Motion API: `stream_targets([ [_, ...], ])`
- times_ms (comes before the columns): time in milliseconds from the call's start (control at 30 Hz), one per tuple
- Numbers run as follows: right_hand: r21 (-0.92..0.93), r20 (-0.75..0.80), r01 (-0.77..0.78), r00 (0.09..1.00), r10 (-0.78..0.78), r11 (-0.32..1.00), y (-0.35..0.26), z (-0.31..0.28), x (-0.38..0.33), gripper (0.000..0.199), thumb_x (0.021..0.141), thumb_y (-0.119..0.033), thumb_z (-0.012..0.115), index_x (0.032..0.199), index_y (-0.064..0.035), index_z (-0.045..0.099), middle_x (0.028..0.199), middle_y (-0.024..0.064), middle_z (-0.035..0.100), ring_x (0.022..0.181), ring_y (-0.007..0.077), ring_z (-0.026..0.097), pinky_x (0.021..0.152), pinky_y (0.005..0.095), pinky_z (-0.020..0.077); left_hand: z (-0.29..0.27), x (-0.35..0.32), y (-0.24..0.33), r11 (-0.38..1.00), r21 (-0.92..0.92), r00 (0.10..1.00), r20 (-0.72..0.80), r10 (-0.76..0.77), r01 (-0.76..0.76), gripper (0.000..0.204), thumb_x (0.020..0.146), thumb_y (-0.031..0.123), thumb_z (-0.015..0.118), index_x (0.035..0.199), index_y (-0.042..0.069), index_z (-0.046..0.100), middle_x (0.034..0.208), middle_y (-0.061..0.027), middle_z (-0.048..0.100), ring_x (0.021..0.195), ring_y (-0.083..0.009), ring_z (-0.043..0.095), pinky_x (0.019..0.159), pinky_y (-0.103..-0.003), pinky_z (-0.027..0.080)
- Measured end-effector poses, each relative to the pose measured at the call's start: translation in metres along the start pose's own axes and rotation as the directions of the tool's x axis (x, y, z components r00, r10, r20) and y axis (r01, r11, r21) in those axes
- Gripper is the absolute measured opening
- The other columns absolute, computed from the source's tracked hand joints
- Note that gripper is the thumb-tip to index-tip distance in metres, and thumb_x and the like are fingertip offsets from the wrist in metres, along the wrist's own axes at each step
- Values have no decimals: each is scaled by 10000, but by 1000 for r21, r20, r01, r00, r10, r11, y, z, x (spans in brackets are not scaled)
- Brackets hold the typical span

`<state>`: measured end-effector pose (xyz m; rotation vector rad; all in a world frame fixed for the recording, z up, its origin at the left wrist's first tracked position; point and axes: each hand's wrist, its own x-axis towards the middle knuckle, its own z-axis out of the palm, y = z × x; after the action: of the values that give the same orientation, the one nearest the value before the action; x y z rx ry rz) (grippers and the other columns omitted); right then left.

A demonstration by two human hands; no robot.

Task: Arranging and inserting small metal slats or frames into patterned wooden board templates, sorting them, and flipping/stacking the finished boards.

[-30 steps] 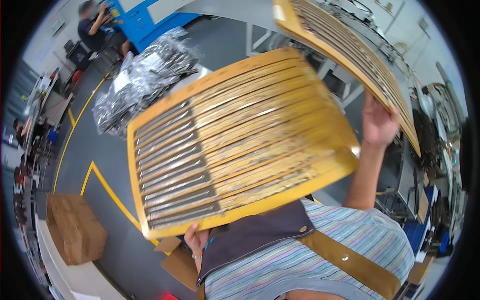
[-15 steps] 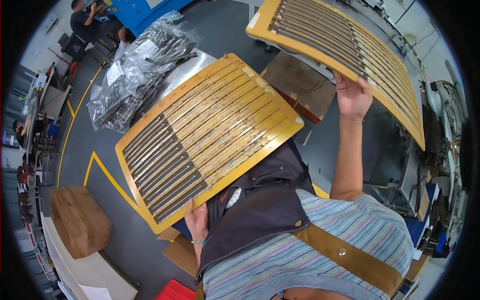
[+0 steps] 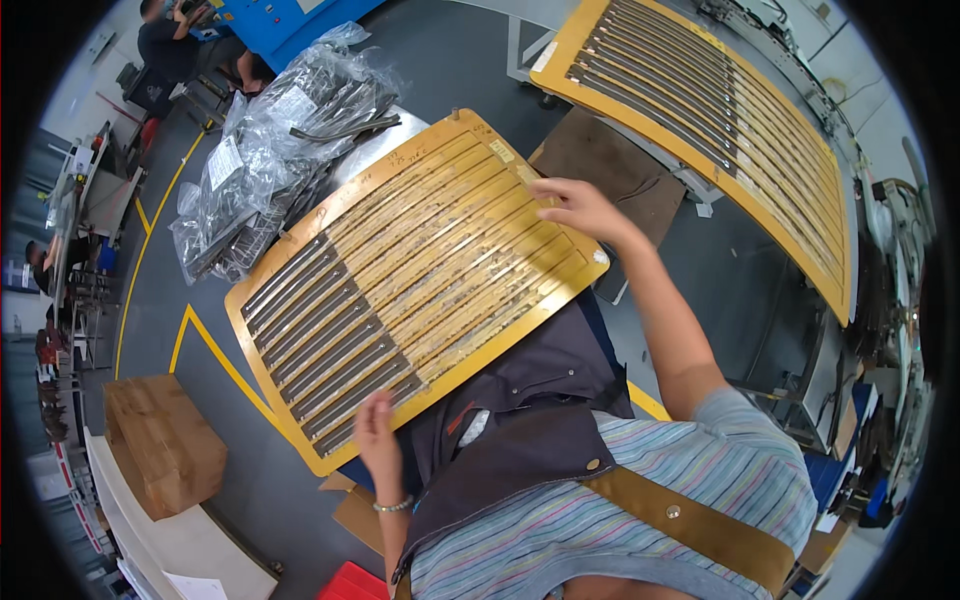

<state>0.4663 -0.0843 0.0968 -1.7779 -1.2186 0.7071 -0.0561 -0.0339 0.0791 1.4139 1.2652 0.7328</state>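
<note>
A yellow slotted board (image 3: 440, 395) lies tilted before me, with parallel grooves along it. Dark narrow strips (image 3: 330, 340) with shiny edges fill the grooves' left ends; the grooves to the right hold no dark strips and their surface is worn. My right hand (image 3: 580, 210) is over the board's right end, fingers apart and holding nothing. At the lower left edge is my left hand (image 3: 375, 440), smeared by motion, so its fingers are unclear. A second yellow board (image 3: 790, 215), also with dark strips at its left, rests at the upper right, apart from my hands.
Clear plastic bags of dark strips (image 3: 270, 160) lie on a metal surface behind the near board. A brown box (image 3: 610, 160) stands between the boards. At the left is a cardboard box (image 3: 165, 445). A person (image 3: 170, 45) sits far off by a blue machine (image 3: 285, 30).
My right hand has let go of the second board, now lower and flatter at the right, and moved left over the near board. My left hand has shifted slightly left.
</note>
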Motion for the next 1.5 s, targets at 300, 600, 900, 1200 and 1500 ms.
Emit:
stream_targets([
  [300, -359, -189, -115, 981, 49, 926, 91, 46, 301, 521, 1004, -274, 720, 1458, -32, 644, 1047, 149, 764, 939, 267, 731, 882, 400, 568, -133, 109, -89, 762, 624, 853, -482, 202, 172, 526, 1132, 286, 535, 1495, -95, 539, 1477, -288, 607, 1357, -448, 581, 1186, -476, 417],
  [600, -444, -311, -126, 950, -20, 887, 82, 87, 311, 290, 1008, -266, 681, 1221, -76, 727, 1114, 202, 777, 1079, 409, 726, 936, 487, 580, -190, 122, -86, 945, 267, 930, -359, -84, 188, 432, 1167, 297, 480, 1378, -56, 612, 1230, -181, 719, 1083, -239, 646, 987, -362, 494],
  [900, -451, -360, -363, 910, 205, 816, 73, 98, 354, 383, 1048, -330, 646, 1272, -25, 702, 1233, 267, 744, 1199, 413, 701, 1021, 507, 544, -169, 124, -88, 718, 640, 948, -304, -92, 274, 543, 1158, 344, 433, 1453, -95, 554, 1376, -332, 638, 1313, -498, 556, 1208, -548, 343],
  [1200, -367, -440, 146, 843, -310, 919, 11, 130, 189, 338, 1047, -204, 670, 1320, -6, 656, 1380, 247, 659, 1315, 397, 617, 1117, 488, 497, -115, 136, -84, 661, 732, 904, -381, 193, 167, 425, 1146, 326, 461, 1235, -45, 648, 1119, -309, 733, 1032, -515, 690, 861, -596, 521],
  [1500, -841, -426, 53, 548, -720, 538, -108, -35, -137, 203, 918, -65, 747, 1114, -88, 793, 1228, 126, 757, 1063, 329, 728, 918, 418, 596, -87, 166, -127, 698, 716, 900, -298, 318, -10, 468, 1184, 303, 360, 1208, -135, 521, 1002, -385, 672, 940, -589, 647, 773, -605, 508],
])
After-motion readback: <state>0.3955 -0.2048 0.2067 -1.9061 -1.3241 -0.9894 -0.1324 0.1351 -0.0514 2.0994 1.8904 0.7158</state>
